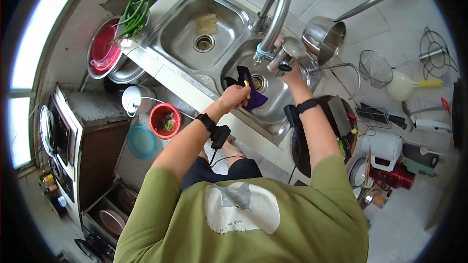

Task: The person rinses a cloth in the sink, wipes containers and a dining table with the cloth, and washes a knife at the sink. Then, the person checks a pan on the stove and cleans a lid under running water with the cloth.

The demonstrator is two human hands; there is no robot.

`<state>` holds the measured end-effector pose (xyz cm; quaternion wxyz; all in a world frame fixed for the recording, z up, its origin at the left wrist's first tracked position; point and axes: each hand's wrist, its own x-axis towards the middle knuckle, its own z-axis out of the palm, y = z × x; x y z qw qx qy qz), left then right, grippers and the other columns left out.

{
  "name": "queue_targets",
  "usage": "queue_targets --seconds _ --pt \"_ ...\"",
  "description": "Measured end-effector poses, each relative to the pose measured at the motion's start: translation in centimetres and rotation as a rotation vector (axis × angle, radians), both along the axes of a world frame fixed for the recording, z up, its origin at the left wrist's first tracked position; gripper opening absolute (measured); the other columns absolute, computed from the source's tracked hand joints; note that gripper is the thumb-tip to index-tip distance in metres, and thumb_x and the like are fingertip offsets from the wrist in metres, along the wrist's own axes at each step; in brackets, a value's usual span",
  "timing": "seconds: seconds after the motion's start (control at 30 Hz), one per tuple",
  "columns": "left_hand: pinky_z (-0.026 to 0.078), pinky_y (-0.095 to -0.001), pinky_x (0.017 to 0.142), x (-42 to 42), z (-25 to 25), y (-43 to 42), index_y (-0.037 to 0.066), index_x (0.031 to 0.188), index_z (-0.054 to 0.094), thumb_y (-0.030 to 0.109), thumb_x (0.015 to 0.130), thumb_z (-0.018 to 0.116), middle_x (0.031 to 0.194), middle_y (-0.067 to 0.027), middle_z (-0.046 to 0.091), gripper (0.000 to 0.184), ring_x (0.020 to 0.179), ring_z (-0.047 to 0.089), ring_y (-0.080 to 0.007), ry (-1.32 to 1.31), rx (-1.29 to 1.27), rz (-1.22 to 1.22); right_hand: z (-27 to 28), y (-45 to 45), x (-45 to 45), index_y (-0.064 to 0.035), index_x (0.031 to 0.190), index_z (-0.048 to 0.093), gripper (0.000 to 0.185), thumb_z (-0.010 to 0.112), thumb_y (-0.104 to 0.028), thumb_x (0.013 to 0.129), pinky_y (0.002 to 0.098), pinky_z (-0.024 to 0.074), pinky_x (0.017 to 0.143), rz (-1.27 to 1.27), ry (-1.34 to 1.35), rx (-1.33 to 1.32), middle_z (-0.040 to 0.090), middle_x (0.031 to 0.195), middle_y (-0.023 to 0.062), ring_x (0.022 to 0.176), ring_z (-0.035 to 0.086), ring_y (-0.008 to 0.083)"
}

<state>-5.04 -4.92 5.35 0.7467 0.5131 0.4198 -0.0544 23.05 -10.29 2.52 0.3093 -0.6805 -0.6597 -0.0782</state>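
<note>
Cloth (257, 100), gripped by the left hand (235, 97), hangs in the sink basin (279, 101), while the right hand (292, 76), its hold partly hidden, is at a metal vessel (292, 47) that might slip if wet.

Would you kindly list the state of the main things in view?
Purple cloth: bunched, held in left hand
Left hand: closed
Right hand: at metal item, grip unclear
Faucet: water flow unclear
Tan cloth: spread near drain
Red bucket: upright, uncovered, scraps inside
Long green vegetables: piled together
</note>
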Motion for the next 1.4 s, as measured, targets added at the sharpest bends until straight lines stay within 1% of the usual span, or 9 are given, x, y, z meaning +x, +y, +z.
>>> queue_targets --seconds 0.1,0.43,0.5,0.67,0.87,1.17,1.23,1.33,1.4 --pt "0.033 -0.0284 0.043 1.4 -2.1 1.5 0.004 0.09 0.066 0.037 0.097 0.058 0.067 -0.006 0.062 0.034 0.046 0.045 -0.0113 -0.016 -0.059 0.063 3.7 5.5 -0.3 -0.0061 0.149 0.054 0.05 0.051 -0.009 0.1 0.0502 0.0403 0.118 -0.067 0.027 -0.086 0.046 0.163 0.0124 0.149 0.045 0.0331" --pt "0.055 -0.0333 0.057 2.9 -5.4 5.3 0.002 0.095 0.072 0.043 0.104 0.058 0.071 -0.0102 0.072 0.044 0.061 0.069 -0.0178 0.132 0.335 -0.382 6.1 11.9 0.3 -0.0062 0.154 0.055 0.064 0.056 -0.002 0.09 0.0457 0.0383 0.114 -0.334 -0.638 -0.398 0.05 0.163 0.0016 0.153 0.04 0.0258" --pt "0.054 -0.0371 0.058 4.2 -6.4 5.1 -0.002 0.097 0.066 0.049 0.106 0.059 0.07 -0.0093 0.069 0.052 0.053 0.063 -0.0224 0.049 0.003 -0.041 6.4 12.3 0.5 -0.0054 0.152 0.056 0.063 0.056 -0.002 0.09 0.0459 0.0394 0.111 -0.297 -0.634 -0.338 0.053 0.16 0.002 0.151 0.043 0.0256" --pt "0.057 -0.039 0.089 9.0 -8.2 6.9 -0.003 0.122 0.063 0.041 0.113 0.046 0.117 -0.0203 0.071 0.048 0.1 0.07 -0.0258 -0.162 -0.581 0.436 5.6 13.0 1.2 -0.0057 0.149 0.059 0.059 0.055 -0.003 0.09 0.0456 0.0414 0.107 -0.313 -0.603 -0.373 0.054 0.158 0.0031 0.149 0.044 0.0251" --pt "0.02 -0.0475 0.13 11.7 -8.4 6.8 -0.002 0.164 0.032 0.051 0.114 0.031 0.173 -0.0164 0.03 0.073 0.16 0.026 -0.0291 -0.256 -0.723 0.536 5.2 13.2 1.9 -0.0065 0.151 0.056 0.059 0.055 -0.007 0.092 0.0474 0.0436 0.103 -0.339 -0.645 -0.362 0.051 0.16 0.0023 0.147 0.046 0.026" --pt "0.007 -0.0524 0.132 11.4 -5.4 6.6 0.009 0.171 0.015 0.051 0.114 0.03 0.181 -0.0063 0.003 0.073 0.166 -0.007 -0.0272 -0.217 -0.677 0.508 6.0 13.0 1.6 -0.0063 0.155 0.051 0.063 0.056 -0.009 0.092 0.0485 0.0434 0.103 -0.38 -0.65 -0.376 0.047 0.163 0.0031 0.15 0.042 0.0267" --pt "0.017 -0.0536 0.131 11.6 -7.3 6.4 0.009 0.171 0.019 0.049 0.114 0.034 0.181 -0.005 0.007 0.072 0.166 0.0 -0.0279 -0.228 -0.673 0.536 6.4 13.0 1.5 -0.0055 0.155 0.051 0.065 0.057 -0.006 0.09 0.048 0.0426 0.104 -0.369 -0.638 -0.333 0.047 0.163 0.0035 0.15 0.042 0.0276" --pt "0.047 -0.046 0.114 11.2 -7.6 5.8 0.004 0.165 0.031 0.038 0.112 0.049 0.169 -0.0166 0.035 0.065 0.141 0.05 -0.0263 -0.12 -0.607 0.433 6.5 11.7 0.8 -0.0054 0.154 0.051 0.068 0.06 -0.003 0.087 0.0489 0.0402 0.109 -0.313 -0.526 -0.286 0.049 0.161 0.0065 0.149 0.045 0.0301" --pt "0.046 -0.0436 0.114 10.1 -8.6 4.6 0.003 0.164 0.032 0.041 0.113 0.048 0.163 -0.0166 0.042 0.066 0.139 0.052 -0.0261 -0.149 -0.495 0.39 6.0 8.8 -2.6 -0.0049 0.154 0.05 0.066 0.061 -0.005 0.089 0.0486 0.0389 0.112 -0.334 -0.33 -0.294 0.049 0.162 0.0096 0.149 0.044 0.0318"
